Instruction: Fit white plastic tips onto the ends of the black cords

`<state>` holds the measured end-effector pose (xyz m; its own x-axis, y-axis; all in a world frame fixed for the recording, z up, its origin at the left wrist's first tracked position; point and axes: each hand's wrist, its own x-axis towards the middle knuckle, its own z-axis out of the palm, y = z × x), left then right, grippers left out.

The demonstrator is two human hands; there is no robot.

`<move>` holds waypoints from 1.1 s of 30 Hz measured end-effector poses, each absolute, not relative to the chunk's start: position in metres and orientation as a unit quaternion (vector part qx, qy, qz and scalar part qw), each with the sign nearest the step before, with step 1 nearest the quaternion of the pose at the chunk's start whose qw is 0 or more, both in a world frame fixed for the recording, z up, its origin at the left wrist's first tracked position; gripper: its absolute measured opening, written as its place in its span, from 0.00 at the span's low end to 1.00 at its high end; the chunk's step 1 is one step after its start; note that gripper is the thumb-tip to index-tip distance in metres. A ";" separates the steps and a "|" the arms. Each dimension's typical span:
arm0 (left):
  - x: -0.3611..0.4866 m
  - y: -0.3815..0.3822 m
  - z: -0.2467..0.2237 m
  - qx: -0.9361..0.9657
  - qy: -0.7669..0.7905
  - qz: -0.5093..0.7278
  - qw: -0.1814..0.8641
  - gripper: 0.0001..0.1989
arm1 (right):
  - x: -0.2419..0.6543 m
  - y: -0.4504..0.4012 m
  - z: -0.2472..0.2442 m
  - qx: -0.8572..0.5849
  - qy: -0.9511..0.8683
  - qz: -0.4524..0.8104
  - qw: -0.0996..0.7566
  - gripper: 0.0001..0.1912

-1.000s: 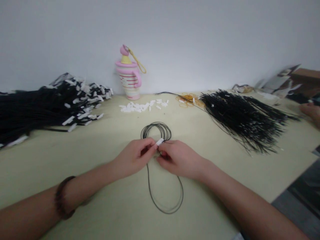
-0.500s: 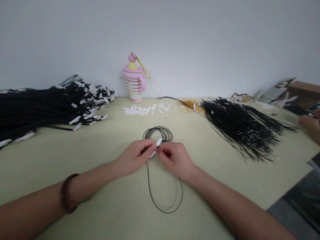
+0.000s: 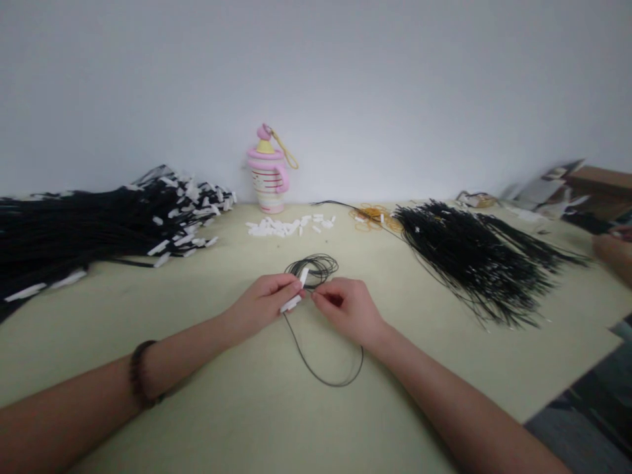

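Observation:
My left hand [image 3: 264, 303] is closed, with thumb and fingers gripping small white pieces [image 3: 291, 305] that stick out above and below the thumb. Just behind my fingers lies a coil of thin black cable [image 3: 323, 264] on the table. From under my left hand the cable drops in a slack loop [image 3: 328, 384] toward me and comes up beneath my right wrist. My right hand [image 3: 349, 309] pinches the thin black cable close beside the left fingertips; its exact end is too small to make out.
White pieces [image 3: 276, 227] lie scattered behind the coil, before a pink-and-white cup [image 3: 269, 181]. A bundle of black cables with white ends [image 3: 99, 220] lies left, another bundle [image 3: 474, 257] right. Yellow rubber bands [image 3: 372, 216] lie between. Another person's hand [image 3: 615, 247] is far right.
My right fingertips have drawn slightly apart from the left ones, uncovering more of the white pieces. The slack cable loop has become shorter. The view has tilted up slightly.

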<state>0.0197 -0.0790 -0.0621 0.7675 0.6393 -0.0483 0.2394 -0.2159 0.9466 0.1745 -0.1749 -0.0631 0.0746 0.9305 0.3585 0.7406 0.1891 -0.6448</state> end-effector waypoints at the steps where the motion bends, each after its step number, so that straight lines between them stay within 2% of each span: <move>1: 0.020 -0.080 -0.061 0.749 0.296 0.184 0.563 0.16 | 0.175 -0.175 -0.062 -0.623 -0.670 0.119 0.385 0.09; 16: 0.020 -0.080 -0.058 0.661 0.347 0.215 0.629 0.15 | 0.177 -0.175 -0.059 -0.619 -0.673 0.109 0.390 0.08; 23: 0.018 -0.081 -0.052 0.619 0.328 0.256 0.666 0.14 | 0.202 -0.168 -0.066 -0.646 -0.638 0.155 0.389 0.08; 27: 0.012 -0.091 -0.040 0.631 0.284 0.232 0.684 0.15 | 0.206 -0.164 -0.069 -0.656 -0.602 0.199 0.410 0.09; 31: 0.004 -0.107 -0.027 0.718 0.228 0.175 0.634 0.17 | 0.207 -0.162 -0.065 -0.638 -0.572 0.253 0.449 0.11; 33: 0.000 -0.114 -0.024 0.817 0.178 0.155 0.526 0.16 | 0.211 -0.162 -0.060 -0.628 -0.564 0.261 0.469 0.12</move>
<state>0.0000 -0.1136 -0.0243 0.8882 0.4546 0.0669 0.1277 -0.3840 0.9145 0.2114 -0.1615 -0.0599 0.2276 0.9527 0.2013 0.4639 0.0757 -0.8826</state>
